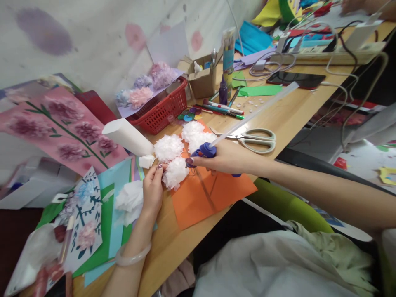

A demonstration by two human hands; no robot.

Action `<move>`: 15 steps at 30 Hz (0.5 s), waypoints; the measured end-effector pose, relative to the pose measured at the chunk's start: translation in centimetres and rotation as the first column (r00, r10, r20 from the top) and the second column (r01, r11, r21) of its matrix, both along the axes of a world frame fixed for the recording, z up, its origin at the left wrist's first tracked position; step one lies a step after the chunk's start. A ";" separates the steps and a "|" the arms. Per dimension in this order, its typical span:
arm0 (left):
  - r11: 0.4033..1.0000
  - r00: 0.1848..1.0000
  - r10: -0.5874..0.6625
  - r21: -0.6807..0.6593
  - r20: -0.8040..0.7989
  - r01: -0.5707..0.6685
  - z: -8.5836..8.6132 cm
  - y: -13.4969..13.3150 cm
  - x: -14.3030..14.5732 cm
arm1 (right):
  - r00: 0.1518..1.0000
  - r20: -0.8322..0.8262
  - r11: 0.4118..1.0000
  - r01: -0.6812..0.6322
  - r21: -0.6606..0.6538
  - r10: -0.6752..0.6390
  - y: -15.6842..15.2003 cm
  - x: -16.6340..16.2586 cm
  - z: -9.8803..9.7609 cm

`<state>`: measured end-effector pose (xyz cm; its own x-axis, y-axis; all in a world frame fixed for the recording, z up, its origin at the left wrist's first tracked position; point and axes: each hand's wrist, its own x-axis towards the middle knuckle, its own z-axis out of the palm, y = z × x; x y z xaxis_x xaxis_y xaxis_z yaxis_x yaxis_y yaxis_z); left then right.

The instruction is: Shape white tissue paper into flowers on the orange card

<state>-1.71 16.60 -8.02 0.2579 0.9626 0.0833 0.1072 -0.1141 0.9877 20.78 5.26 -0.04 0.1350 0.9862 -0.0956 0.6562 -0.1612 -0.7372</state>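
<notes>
We see the near edge of the desk [182, 260] running slantwise from bottom centre up to the far right, and the orange paper [213, 189] lies so close to it that its right corner juts past the wood. Bare wood shows between that sheet and our left forearm [130, 255], and a wider open stretch lies right of the scissors [239, 135], toward the phone [295, 79]. Our room is tighter at the back, where the red basket [168, 109], the markers [227, 109] and the white roll [128, 136] crowd in.

The tall tube [229, 62] wears a blue label, its print too small for us to read.

The fingers of our right hand [227, 159] are wrapped around the blue glue gun [206, 150], just beside the white puffs [175, 173]; a long clear stick [253, 115] slopes up from it (from where we look, its far end crosses the phone). Our left hand [154, 181] has thumb and forefinger close together at the left rim of the lowest puff, though we cannot tell whether they grip it or merely touch. That puff lies at the orange paper's left edge.
</notes>
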 end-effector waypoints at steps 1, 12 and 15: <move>1.000 1.000 -0.001 -0.006 0.003 0.001 0.0 0.0 0.0 | 1.000 -0.010 1.000 0.005 -0.007 -0.005 0.0 -0.1 0.1; 1.000 0.999 0.008 0.026 -0.049 -0.007 -0.1 0.1 -0.1 | 0.998 -0.019 0.998 -0.057 -0.004 0.057 -0.5 -0.7 -1.0; 0.999 0.998 0.005 0.053 -0.066 -0.001 -0.3 0.2 -0.1 | 0.994 -0.048 0.995 -0.097 -0.018 0.096 -0.7 -0.7 -1.2</move>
